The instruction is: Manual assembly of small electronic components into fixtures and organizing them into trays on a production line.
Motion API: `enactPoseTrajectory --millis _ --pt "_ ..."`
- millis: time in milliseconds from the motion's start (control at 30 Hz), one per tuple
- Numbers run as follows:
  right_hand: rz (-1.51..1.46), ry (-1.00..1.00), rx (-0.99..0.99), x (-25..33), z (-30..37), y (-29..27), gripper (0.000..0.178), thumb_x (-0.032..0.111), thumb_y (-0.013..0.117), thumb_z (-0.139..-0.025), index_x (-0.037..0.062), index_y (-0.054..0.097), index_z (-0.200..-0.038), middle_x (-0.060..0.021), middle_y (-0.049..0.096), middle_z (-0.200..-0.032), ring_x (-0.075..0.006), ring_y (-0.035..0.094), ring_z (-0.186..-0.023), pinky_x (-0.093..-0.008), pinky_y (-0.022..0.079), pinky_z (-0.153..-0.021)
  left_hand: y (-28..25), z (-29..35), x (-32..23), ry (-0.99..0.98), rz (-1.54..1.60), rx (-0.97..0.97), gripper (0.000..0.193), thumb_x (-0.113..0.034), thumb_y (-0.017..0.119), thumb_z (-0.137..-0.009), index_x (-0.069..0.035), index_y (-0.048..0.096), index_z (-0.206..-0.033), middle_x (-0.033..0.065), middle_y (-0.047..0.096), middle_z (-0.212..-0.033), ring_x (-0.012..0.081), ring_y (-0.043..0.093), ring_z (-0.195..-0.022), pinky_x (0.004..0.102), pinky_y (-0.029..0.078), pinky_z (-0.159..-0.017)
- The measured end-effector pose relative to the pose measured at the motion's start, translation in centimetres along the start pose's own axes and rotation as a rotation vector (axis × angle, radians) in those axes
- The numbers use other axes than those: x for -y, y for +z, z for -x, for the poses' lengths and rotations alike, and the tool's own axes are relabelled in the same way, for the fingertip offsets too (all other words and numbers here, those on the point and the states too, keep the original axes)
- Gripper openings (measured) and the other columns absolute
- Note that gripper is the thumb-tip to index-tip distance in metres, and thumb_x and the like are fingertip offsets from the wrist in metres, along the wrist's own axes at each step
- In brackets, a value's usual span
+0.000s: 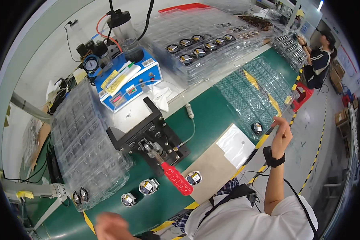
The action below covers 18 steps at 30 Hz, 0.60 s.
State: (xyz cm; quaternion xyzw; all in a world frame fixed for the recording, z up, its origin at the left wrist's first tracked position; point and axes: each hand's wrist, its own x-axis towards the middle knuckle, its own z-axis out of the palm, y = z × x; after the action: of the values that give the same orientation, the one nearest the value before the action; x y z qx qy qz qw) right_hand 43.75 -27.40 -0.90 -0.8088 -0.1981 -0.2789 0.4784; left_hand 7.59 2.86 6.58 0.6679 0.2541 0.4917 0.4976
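Observation:
My right hand (282, 135), with a black band on its wrist, is raised at the near right edge of the bench. Its fingers are loosely bent and apart, and nothing shows in them. Just left of it, a round black-and-silver part (257, 128) lies in the corner of a clear plastic tray (254, 86). Motion smears my left hand (112, 226) at the lower left, so its fingers cannot be read. Nearest to that hand are two similar round parts, one (128, 199) smaller in view and another (149, 186) beside it. A further round part (194, 177) rests on a brown board.
A black clamp fixture (152, 136) with a red handle (177, 179) stands mid-bench. Behind it is a blue control box (128, 84). Clear trays are stacked left (92, 148) and at the back (212, 66). A co-worker (322, 60) is at the far right.

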Motion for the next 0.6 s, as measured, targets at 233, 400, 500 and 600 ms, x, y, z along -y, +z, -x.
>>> enactPoseTrajectory --millis 233,400,500,600 --pt "0.258 0.131 0.158 -2.4 0.3 0.8 0.026 0.019 0.044 -0.098 0.0046 0.066 -0.097 -0.0078 0.061 -0.078 -0.0183 0.058 -0.072 -0.0286 0.043 -0.063 10.0 -4.5 -10.2 -0.081 1.122 1.03 0.055 -0.039 0.041 -0.098 -0.001 0.036 -0.138 0.0119 0.063 -0.113 0.0239 0.056 -0.106 0.0387 0.047 -0.083" --pt "0.37 0.141 0.249 -1.0 0.4 1.9 0.023 0.025 0.058 -0.088 0.0091 0.066 -0.102 -0.0078 0.061 -0.097 -0.0244 0.061 -0.077 -0.0314 0.047 -0.069 9.8 -1.5 -11.5 0.278 1.444 0.59 0.048 -0.035 0.044 -0.098 -0.004 0.043 -0.135 0.0035 0.062 -0.116 0.0155 0.051 -0.115 0.0374 0.048 -0.083" --pt "0.399 0.05 0.265 -1.1 0.5 2.4 0.034 0.032 0.068 -0.079 0.0105 0.065 -0.105 -0.0064 0.06 -0.107 -0.0269 0.062 -0.08 -0.0333 0.049 -0.071 8.9 -0.1 -11.0 0.312 1.756 0.713 0.043 -0.031 0.046 -0.097 -0.006 0.047 -0.133 0.0025 0.062 -0.117 0.0151 0.052 -0.114 0.036 0.049 -0.082" --pt "0.444 0.047 0.299 -1.0 0.5 1.7 0.055 0.043 0.078 -0.063 0.0136 0.066 -0.107 -0.0061 0.056 -0.11 -0.0258 0.063 -0.074 -0.0351 0.051 -0.065 7.8 0.0 -10.3 -0.418 2.354 1.699 0.038 -0.026 0.05 -0.095 -0.01 0.051 -0.13 0.0016 0.061 -0.117 0.0159 0.056 -0.106 0.0332 0.05 -0.079"
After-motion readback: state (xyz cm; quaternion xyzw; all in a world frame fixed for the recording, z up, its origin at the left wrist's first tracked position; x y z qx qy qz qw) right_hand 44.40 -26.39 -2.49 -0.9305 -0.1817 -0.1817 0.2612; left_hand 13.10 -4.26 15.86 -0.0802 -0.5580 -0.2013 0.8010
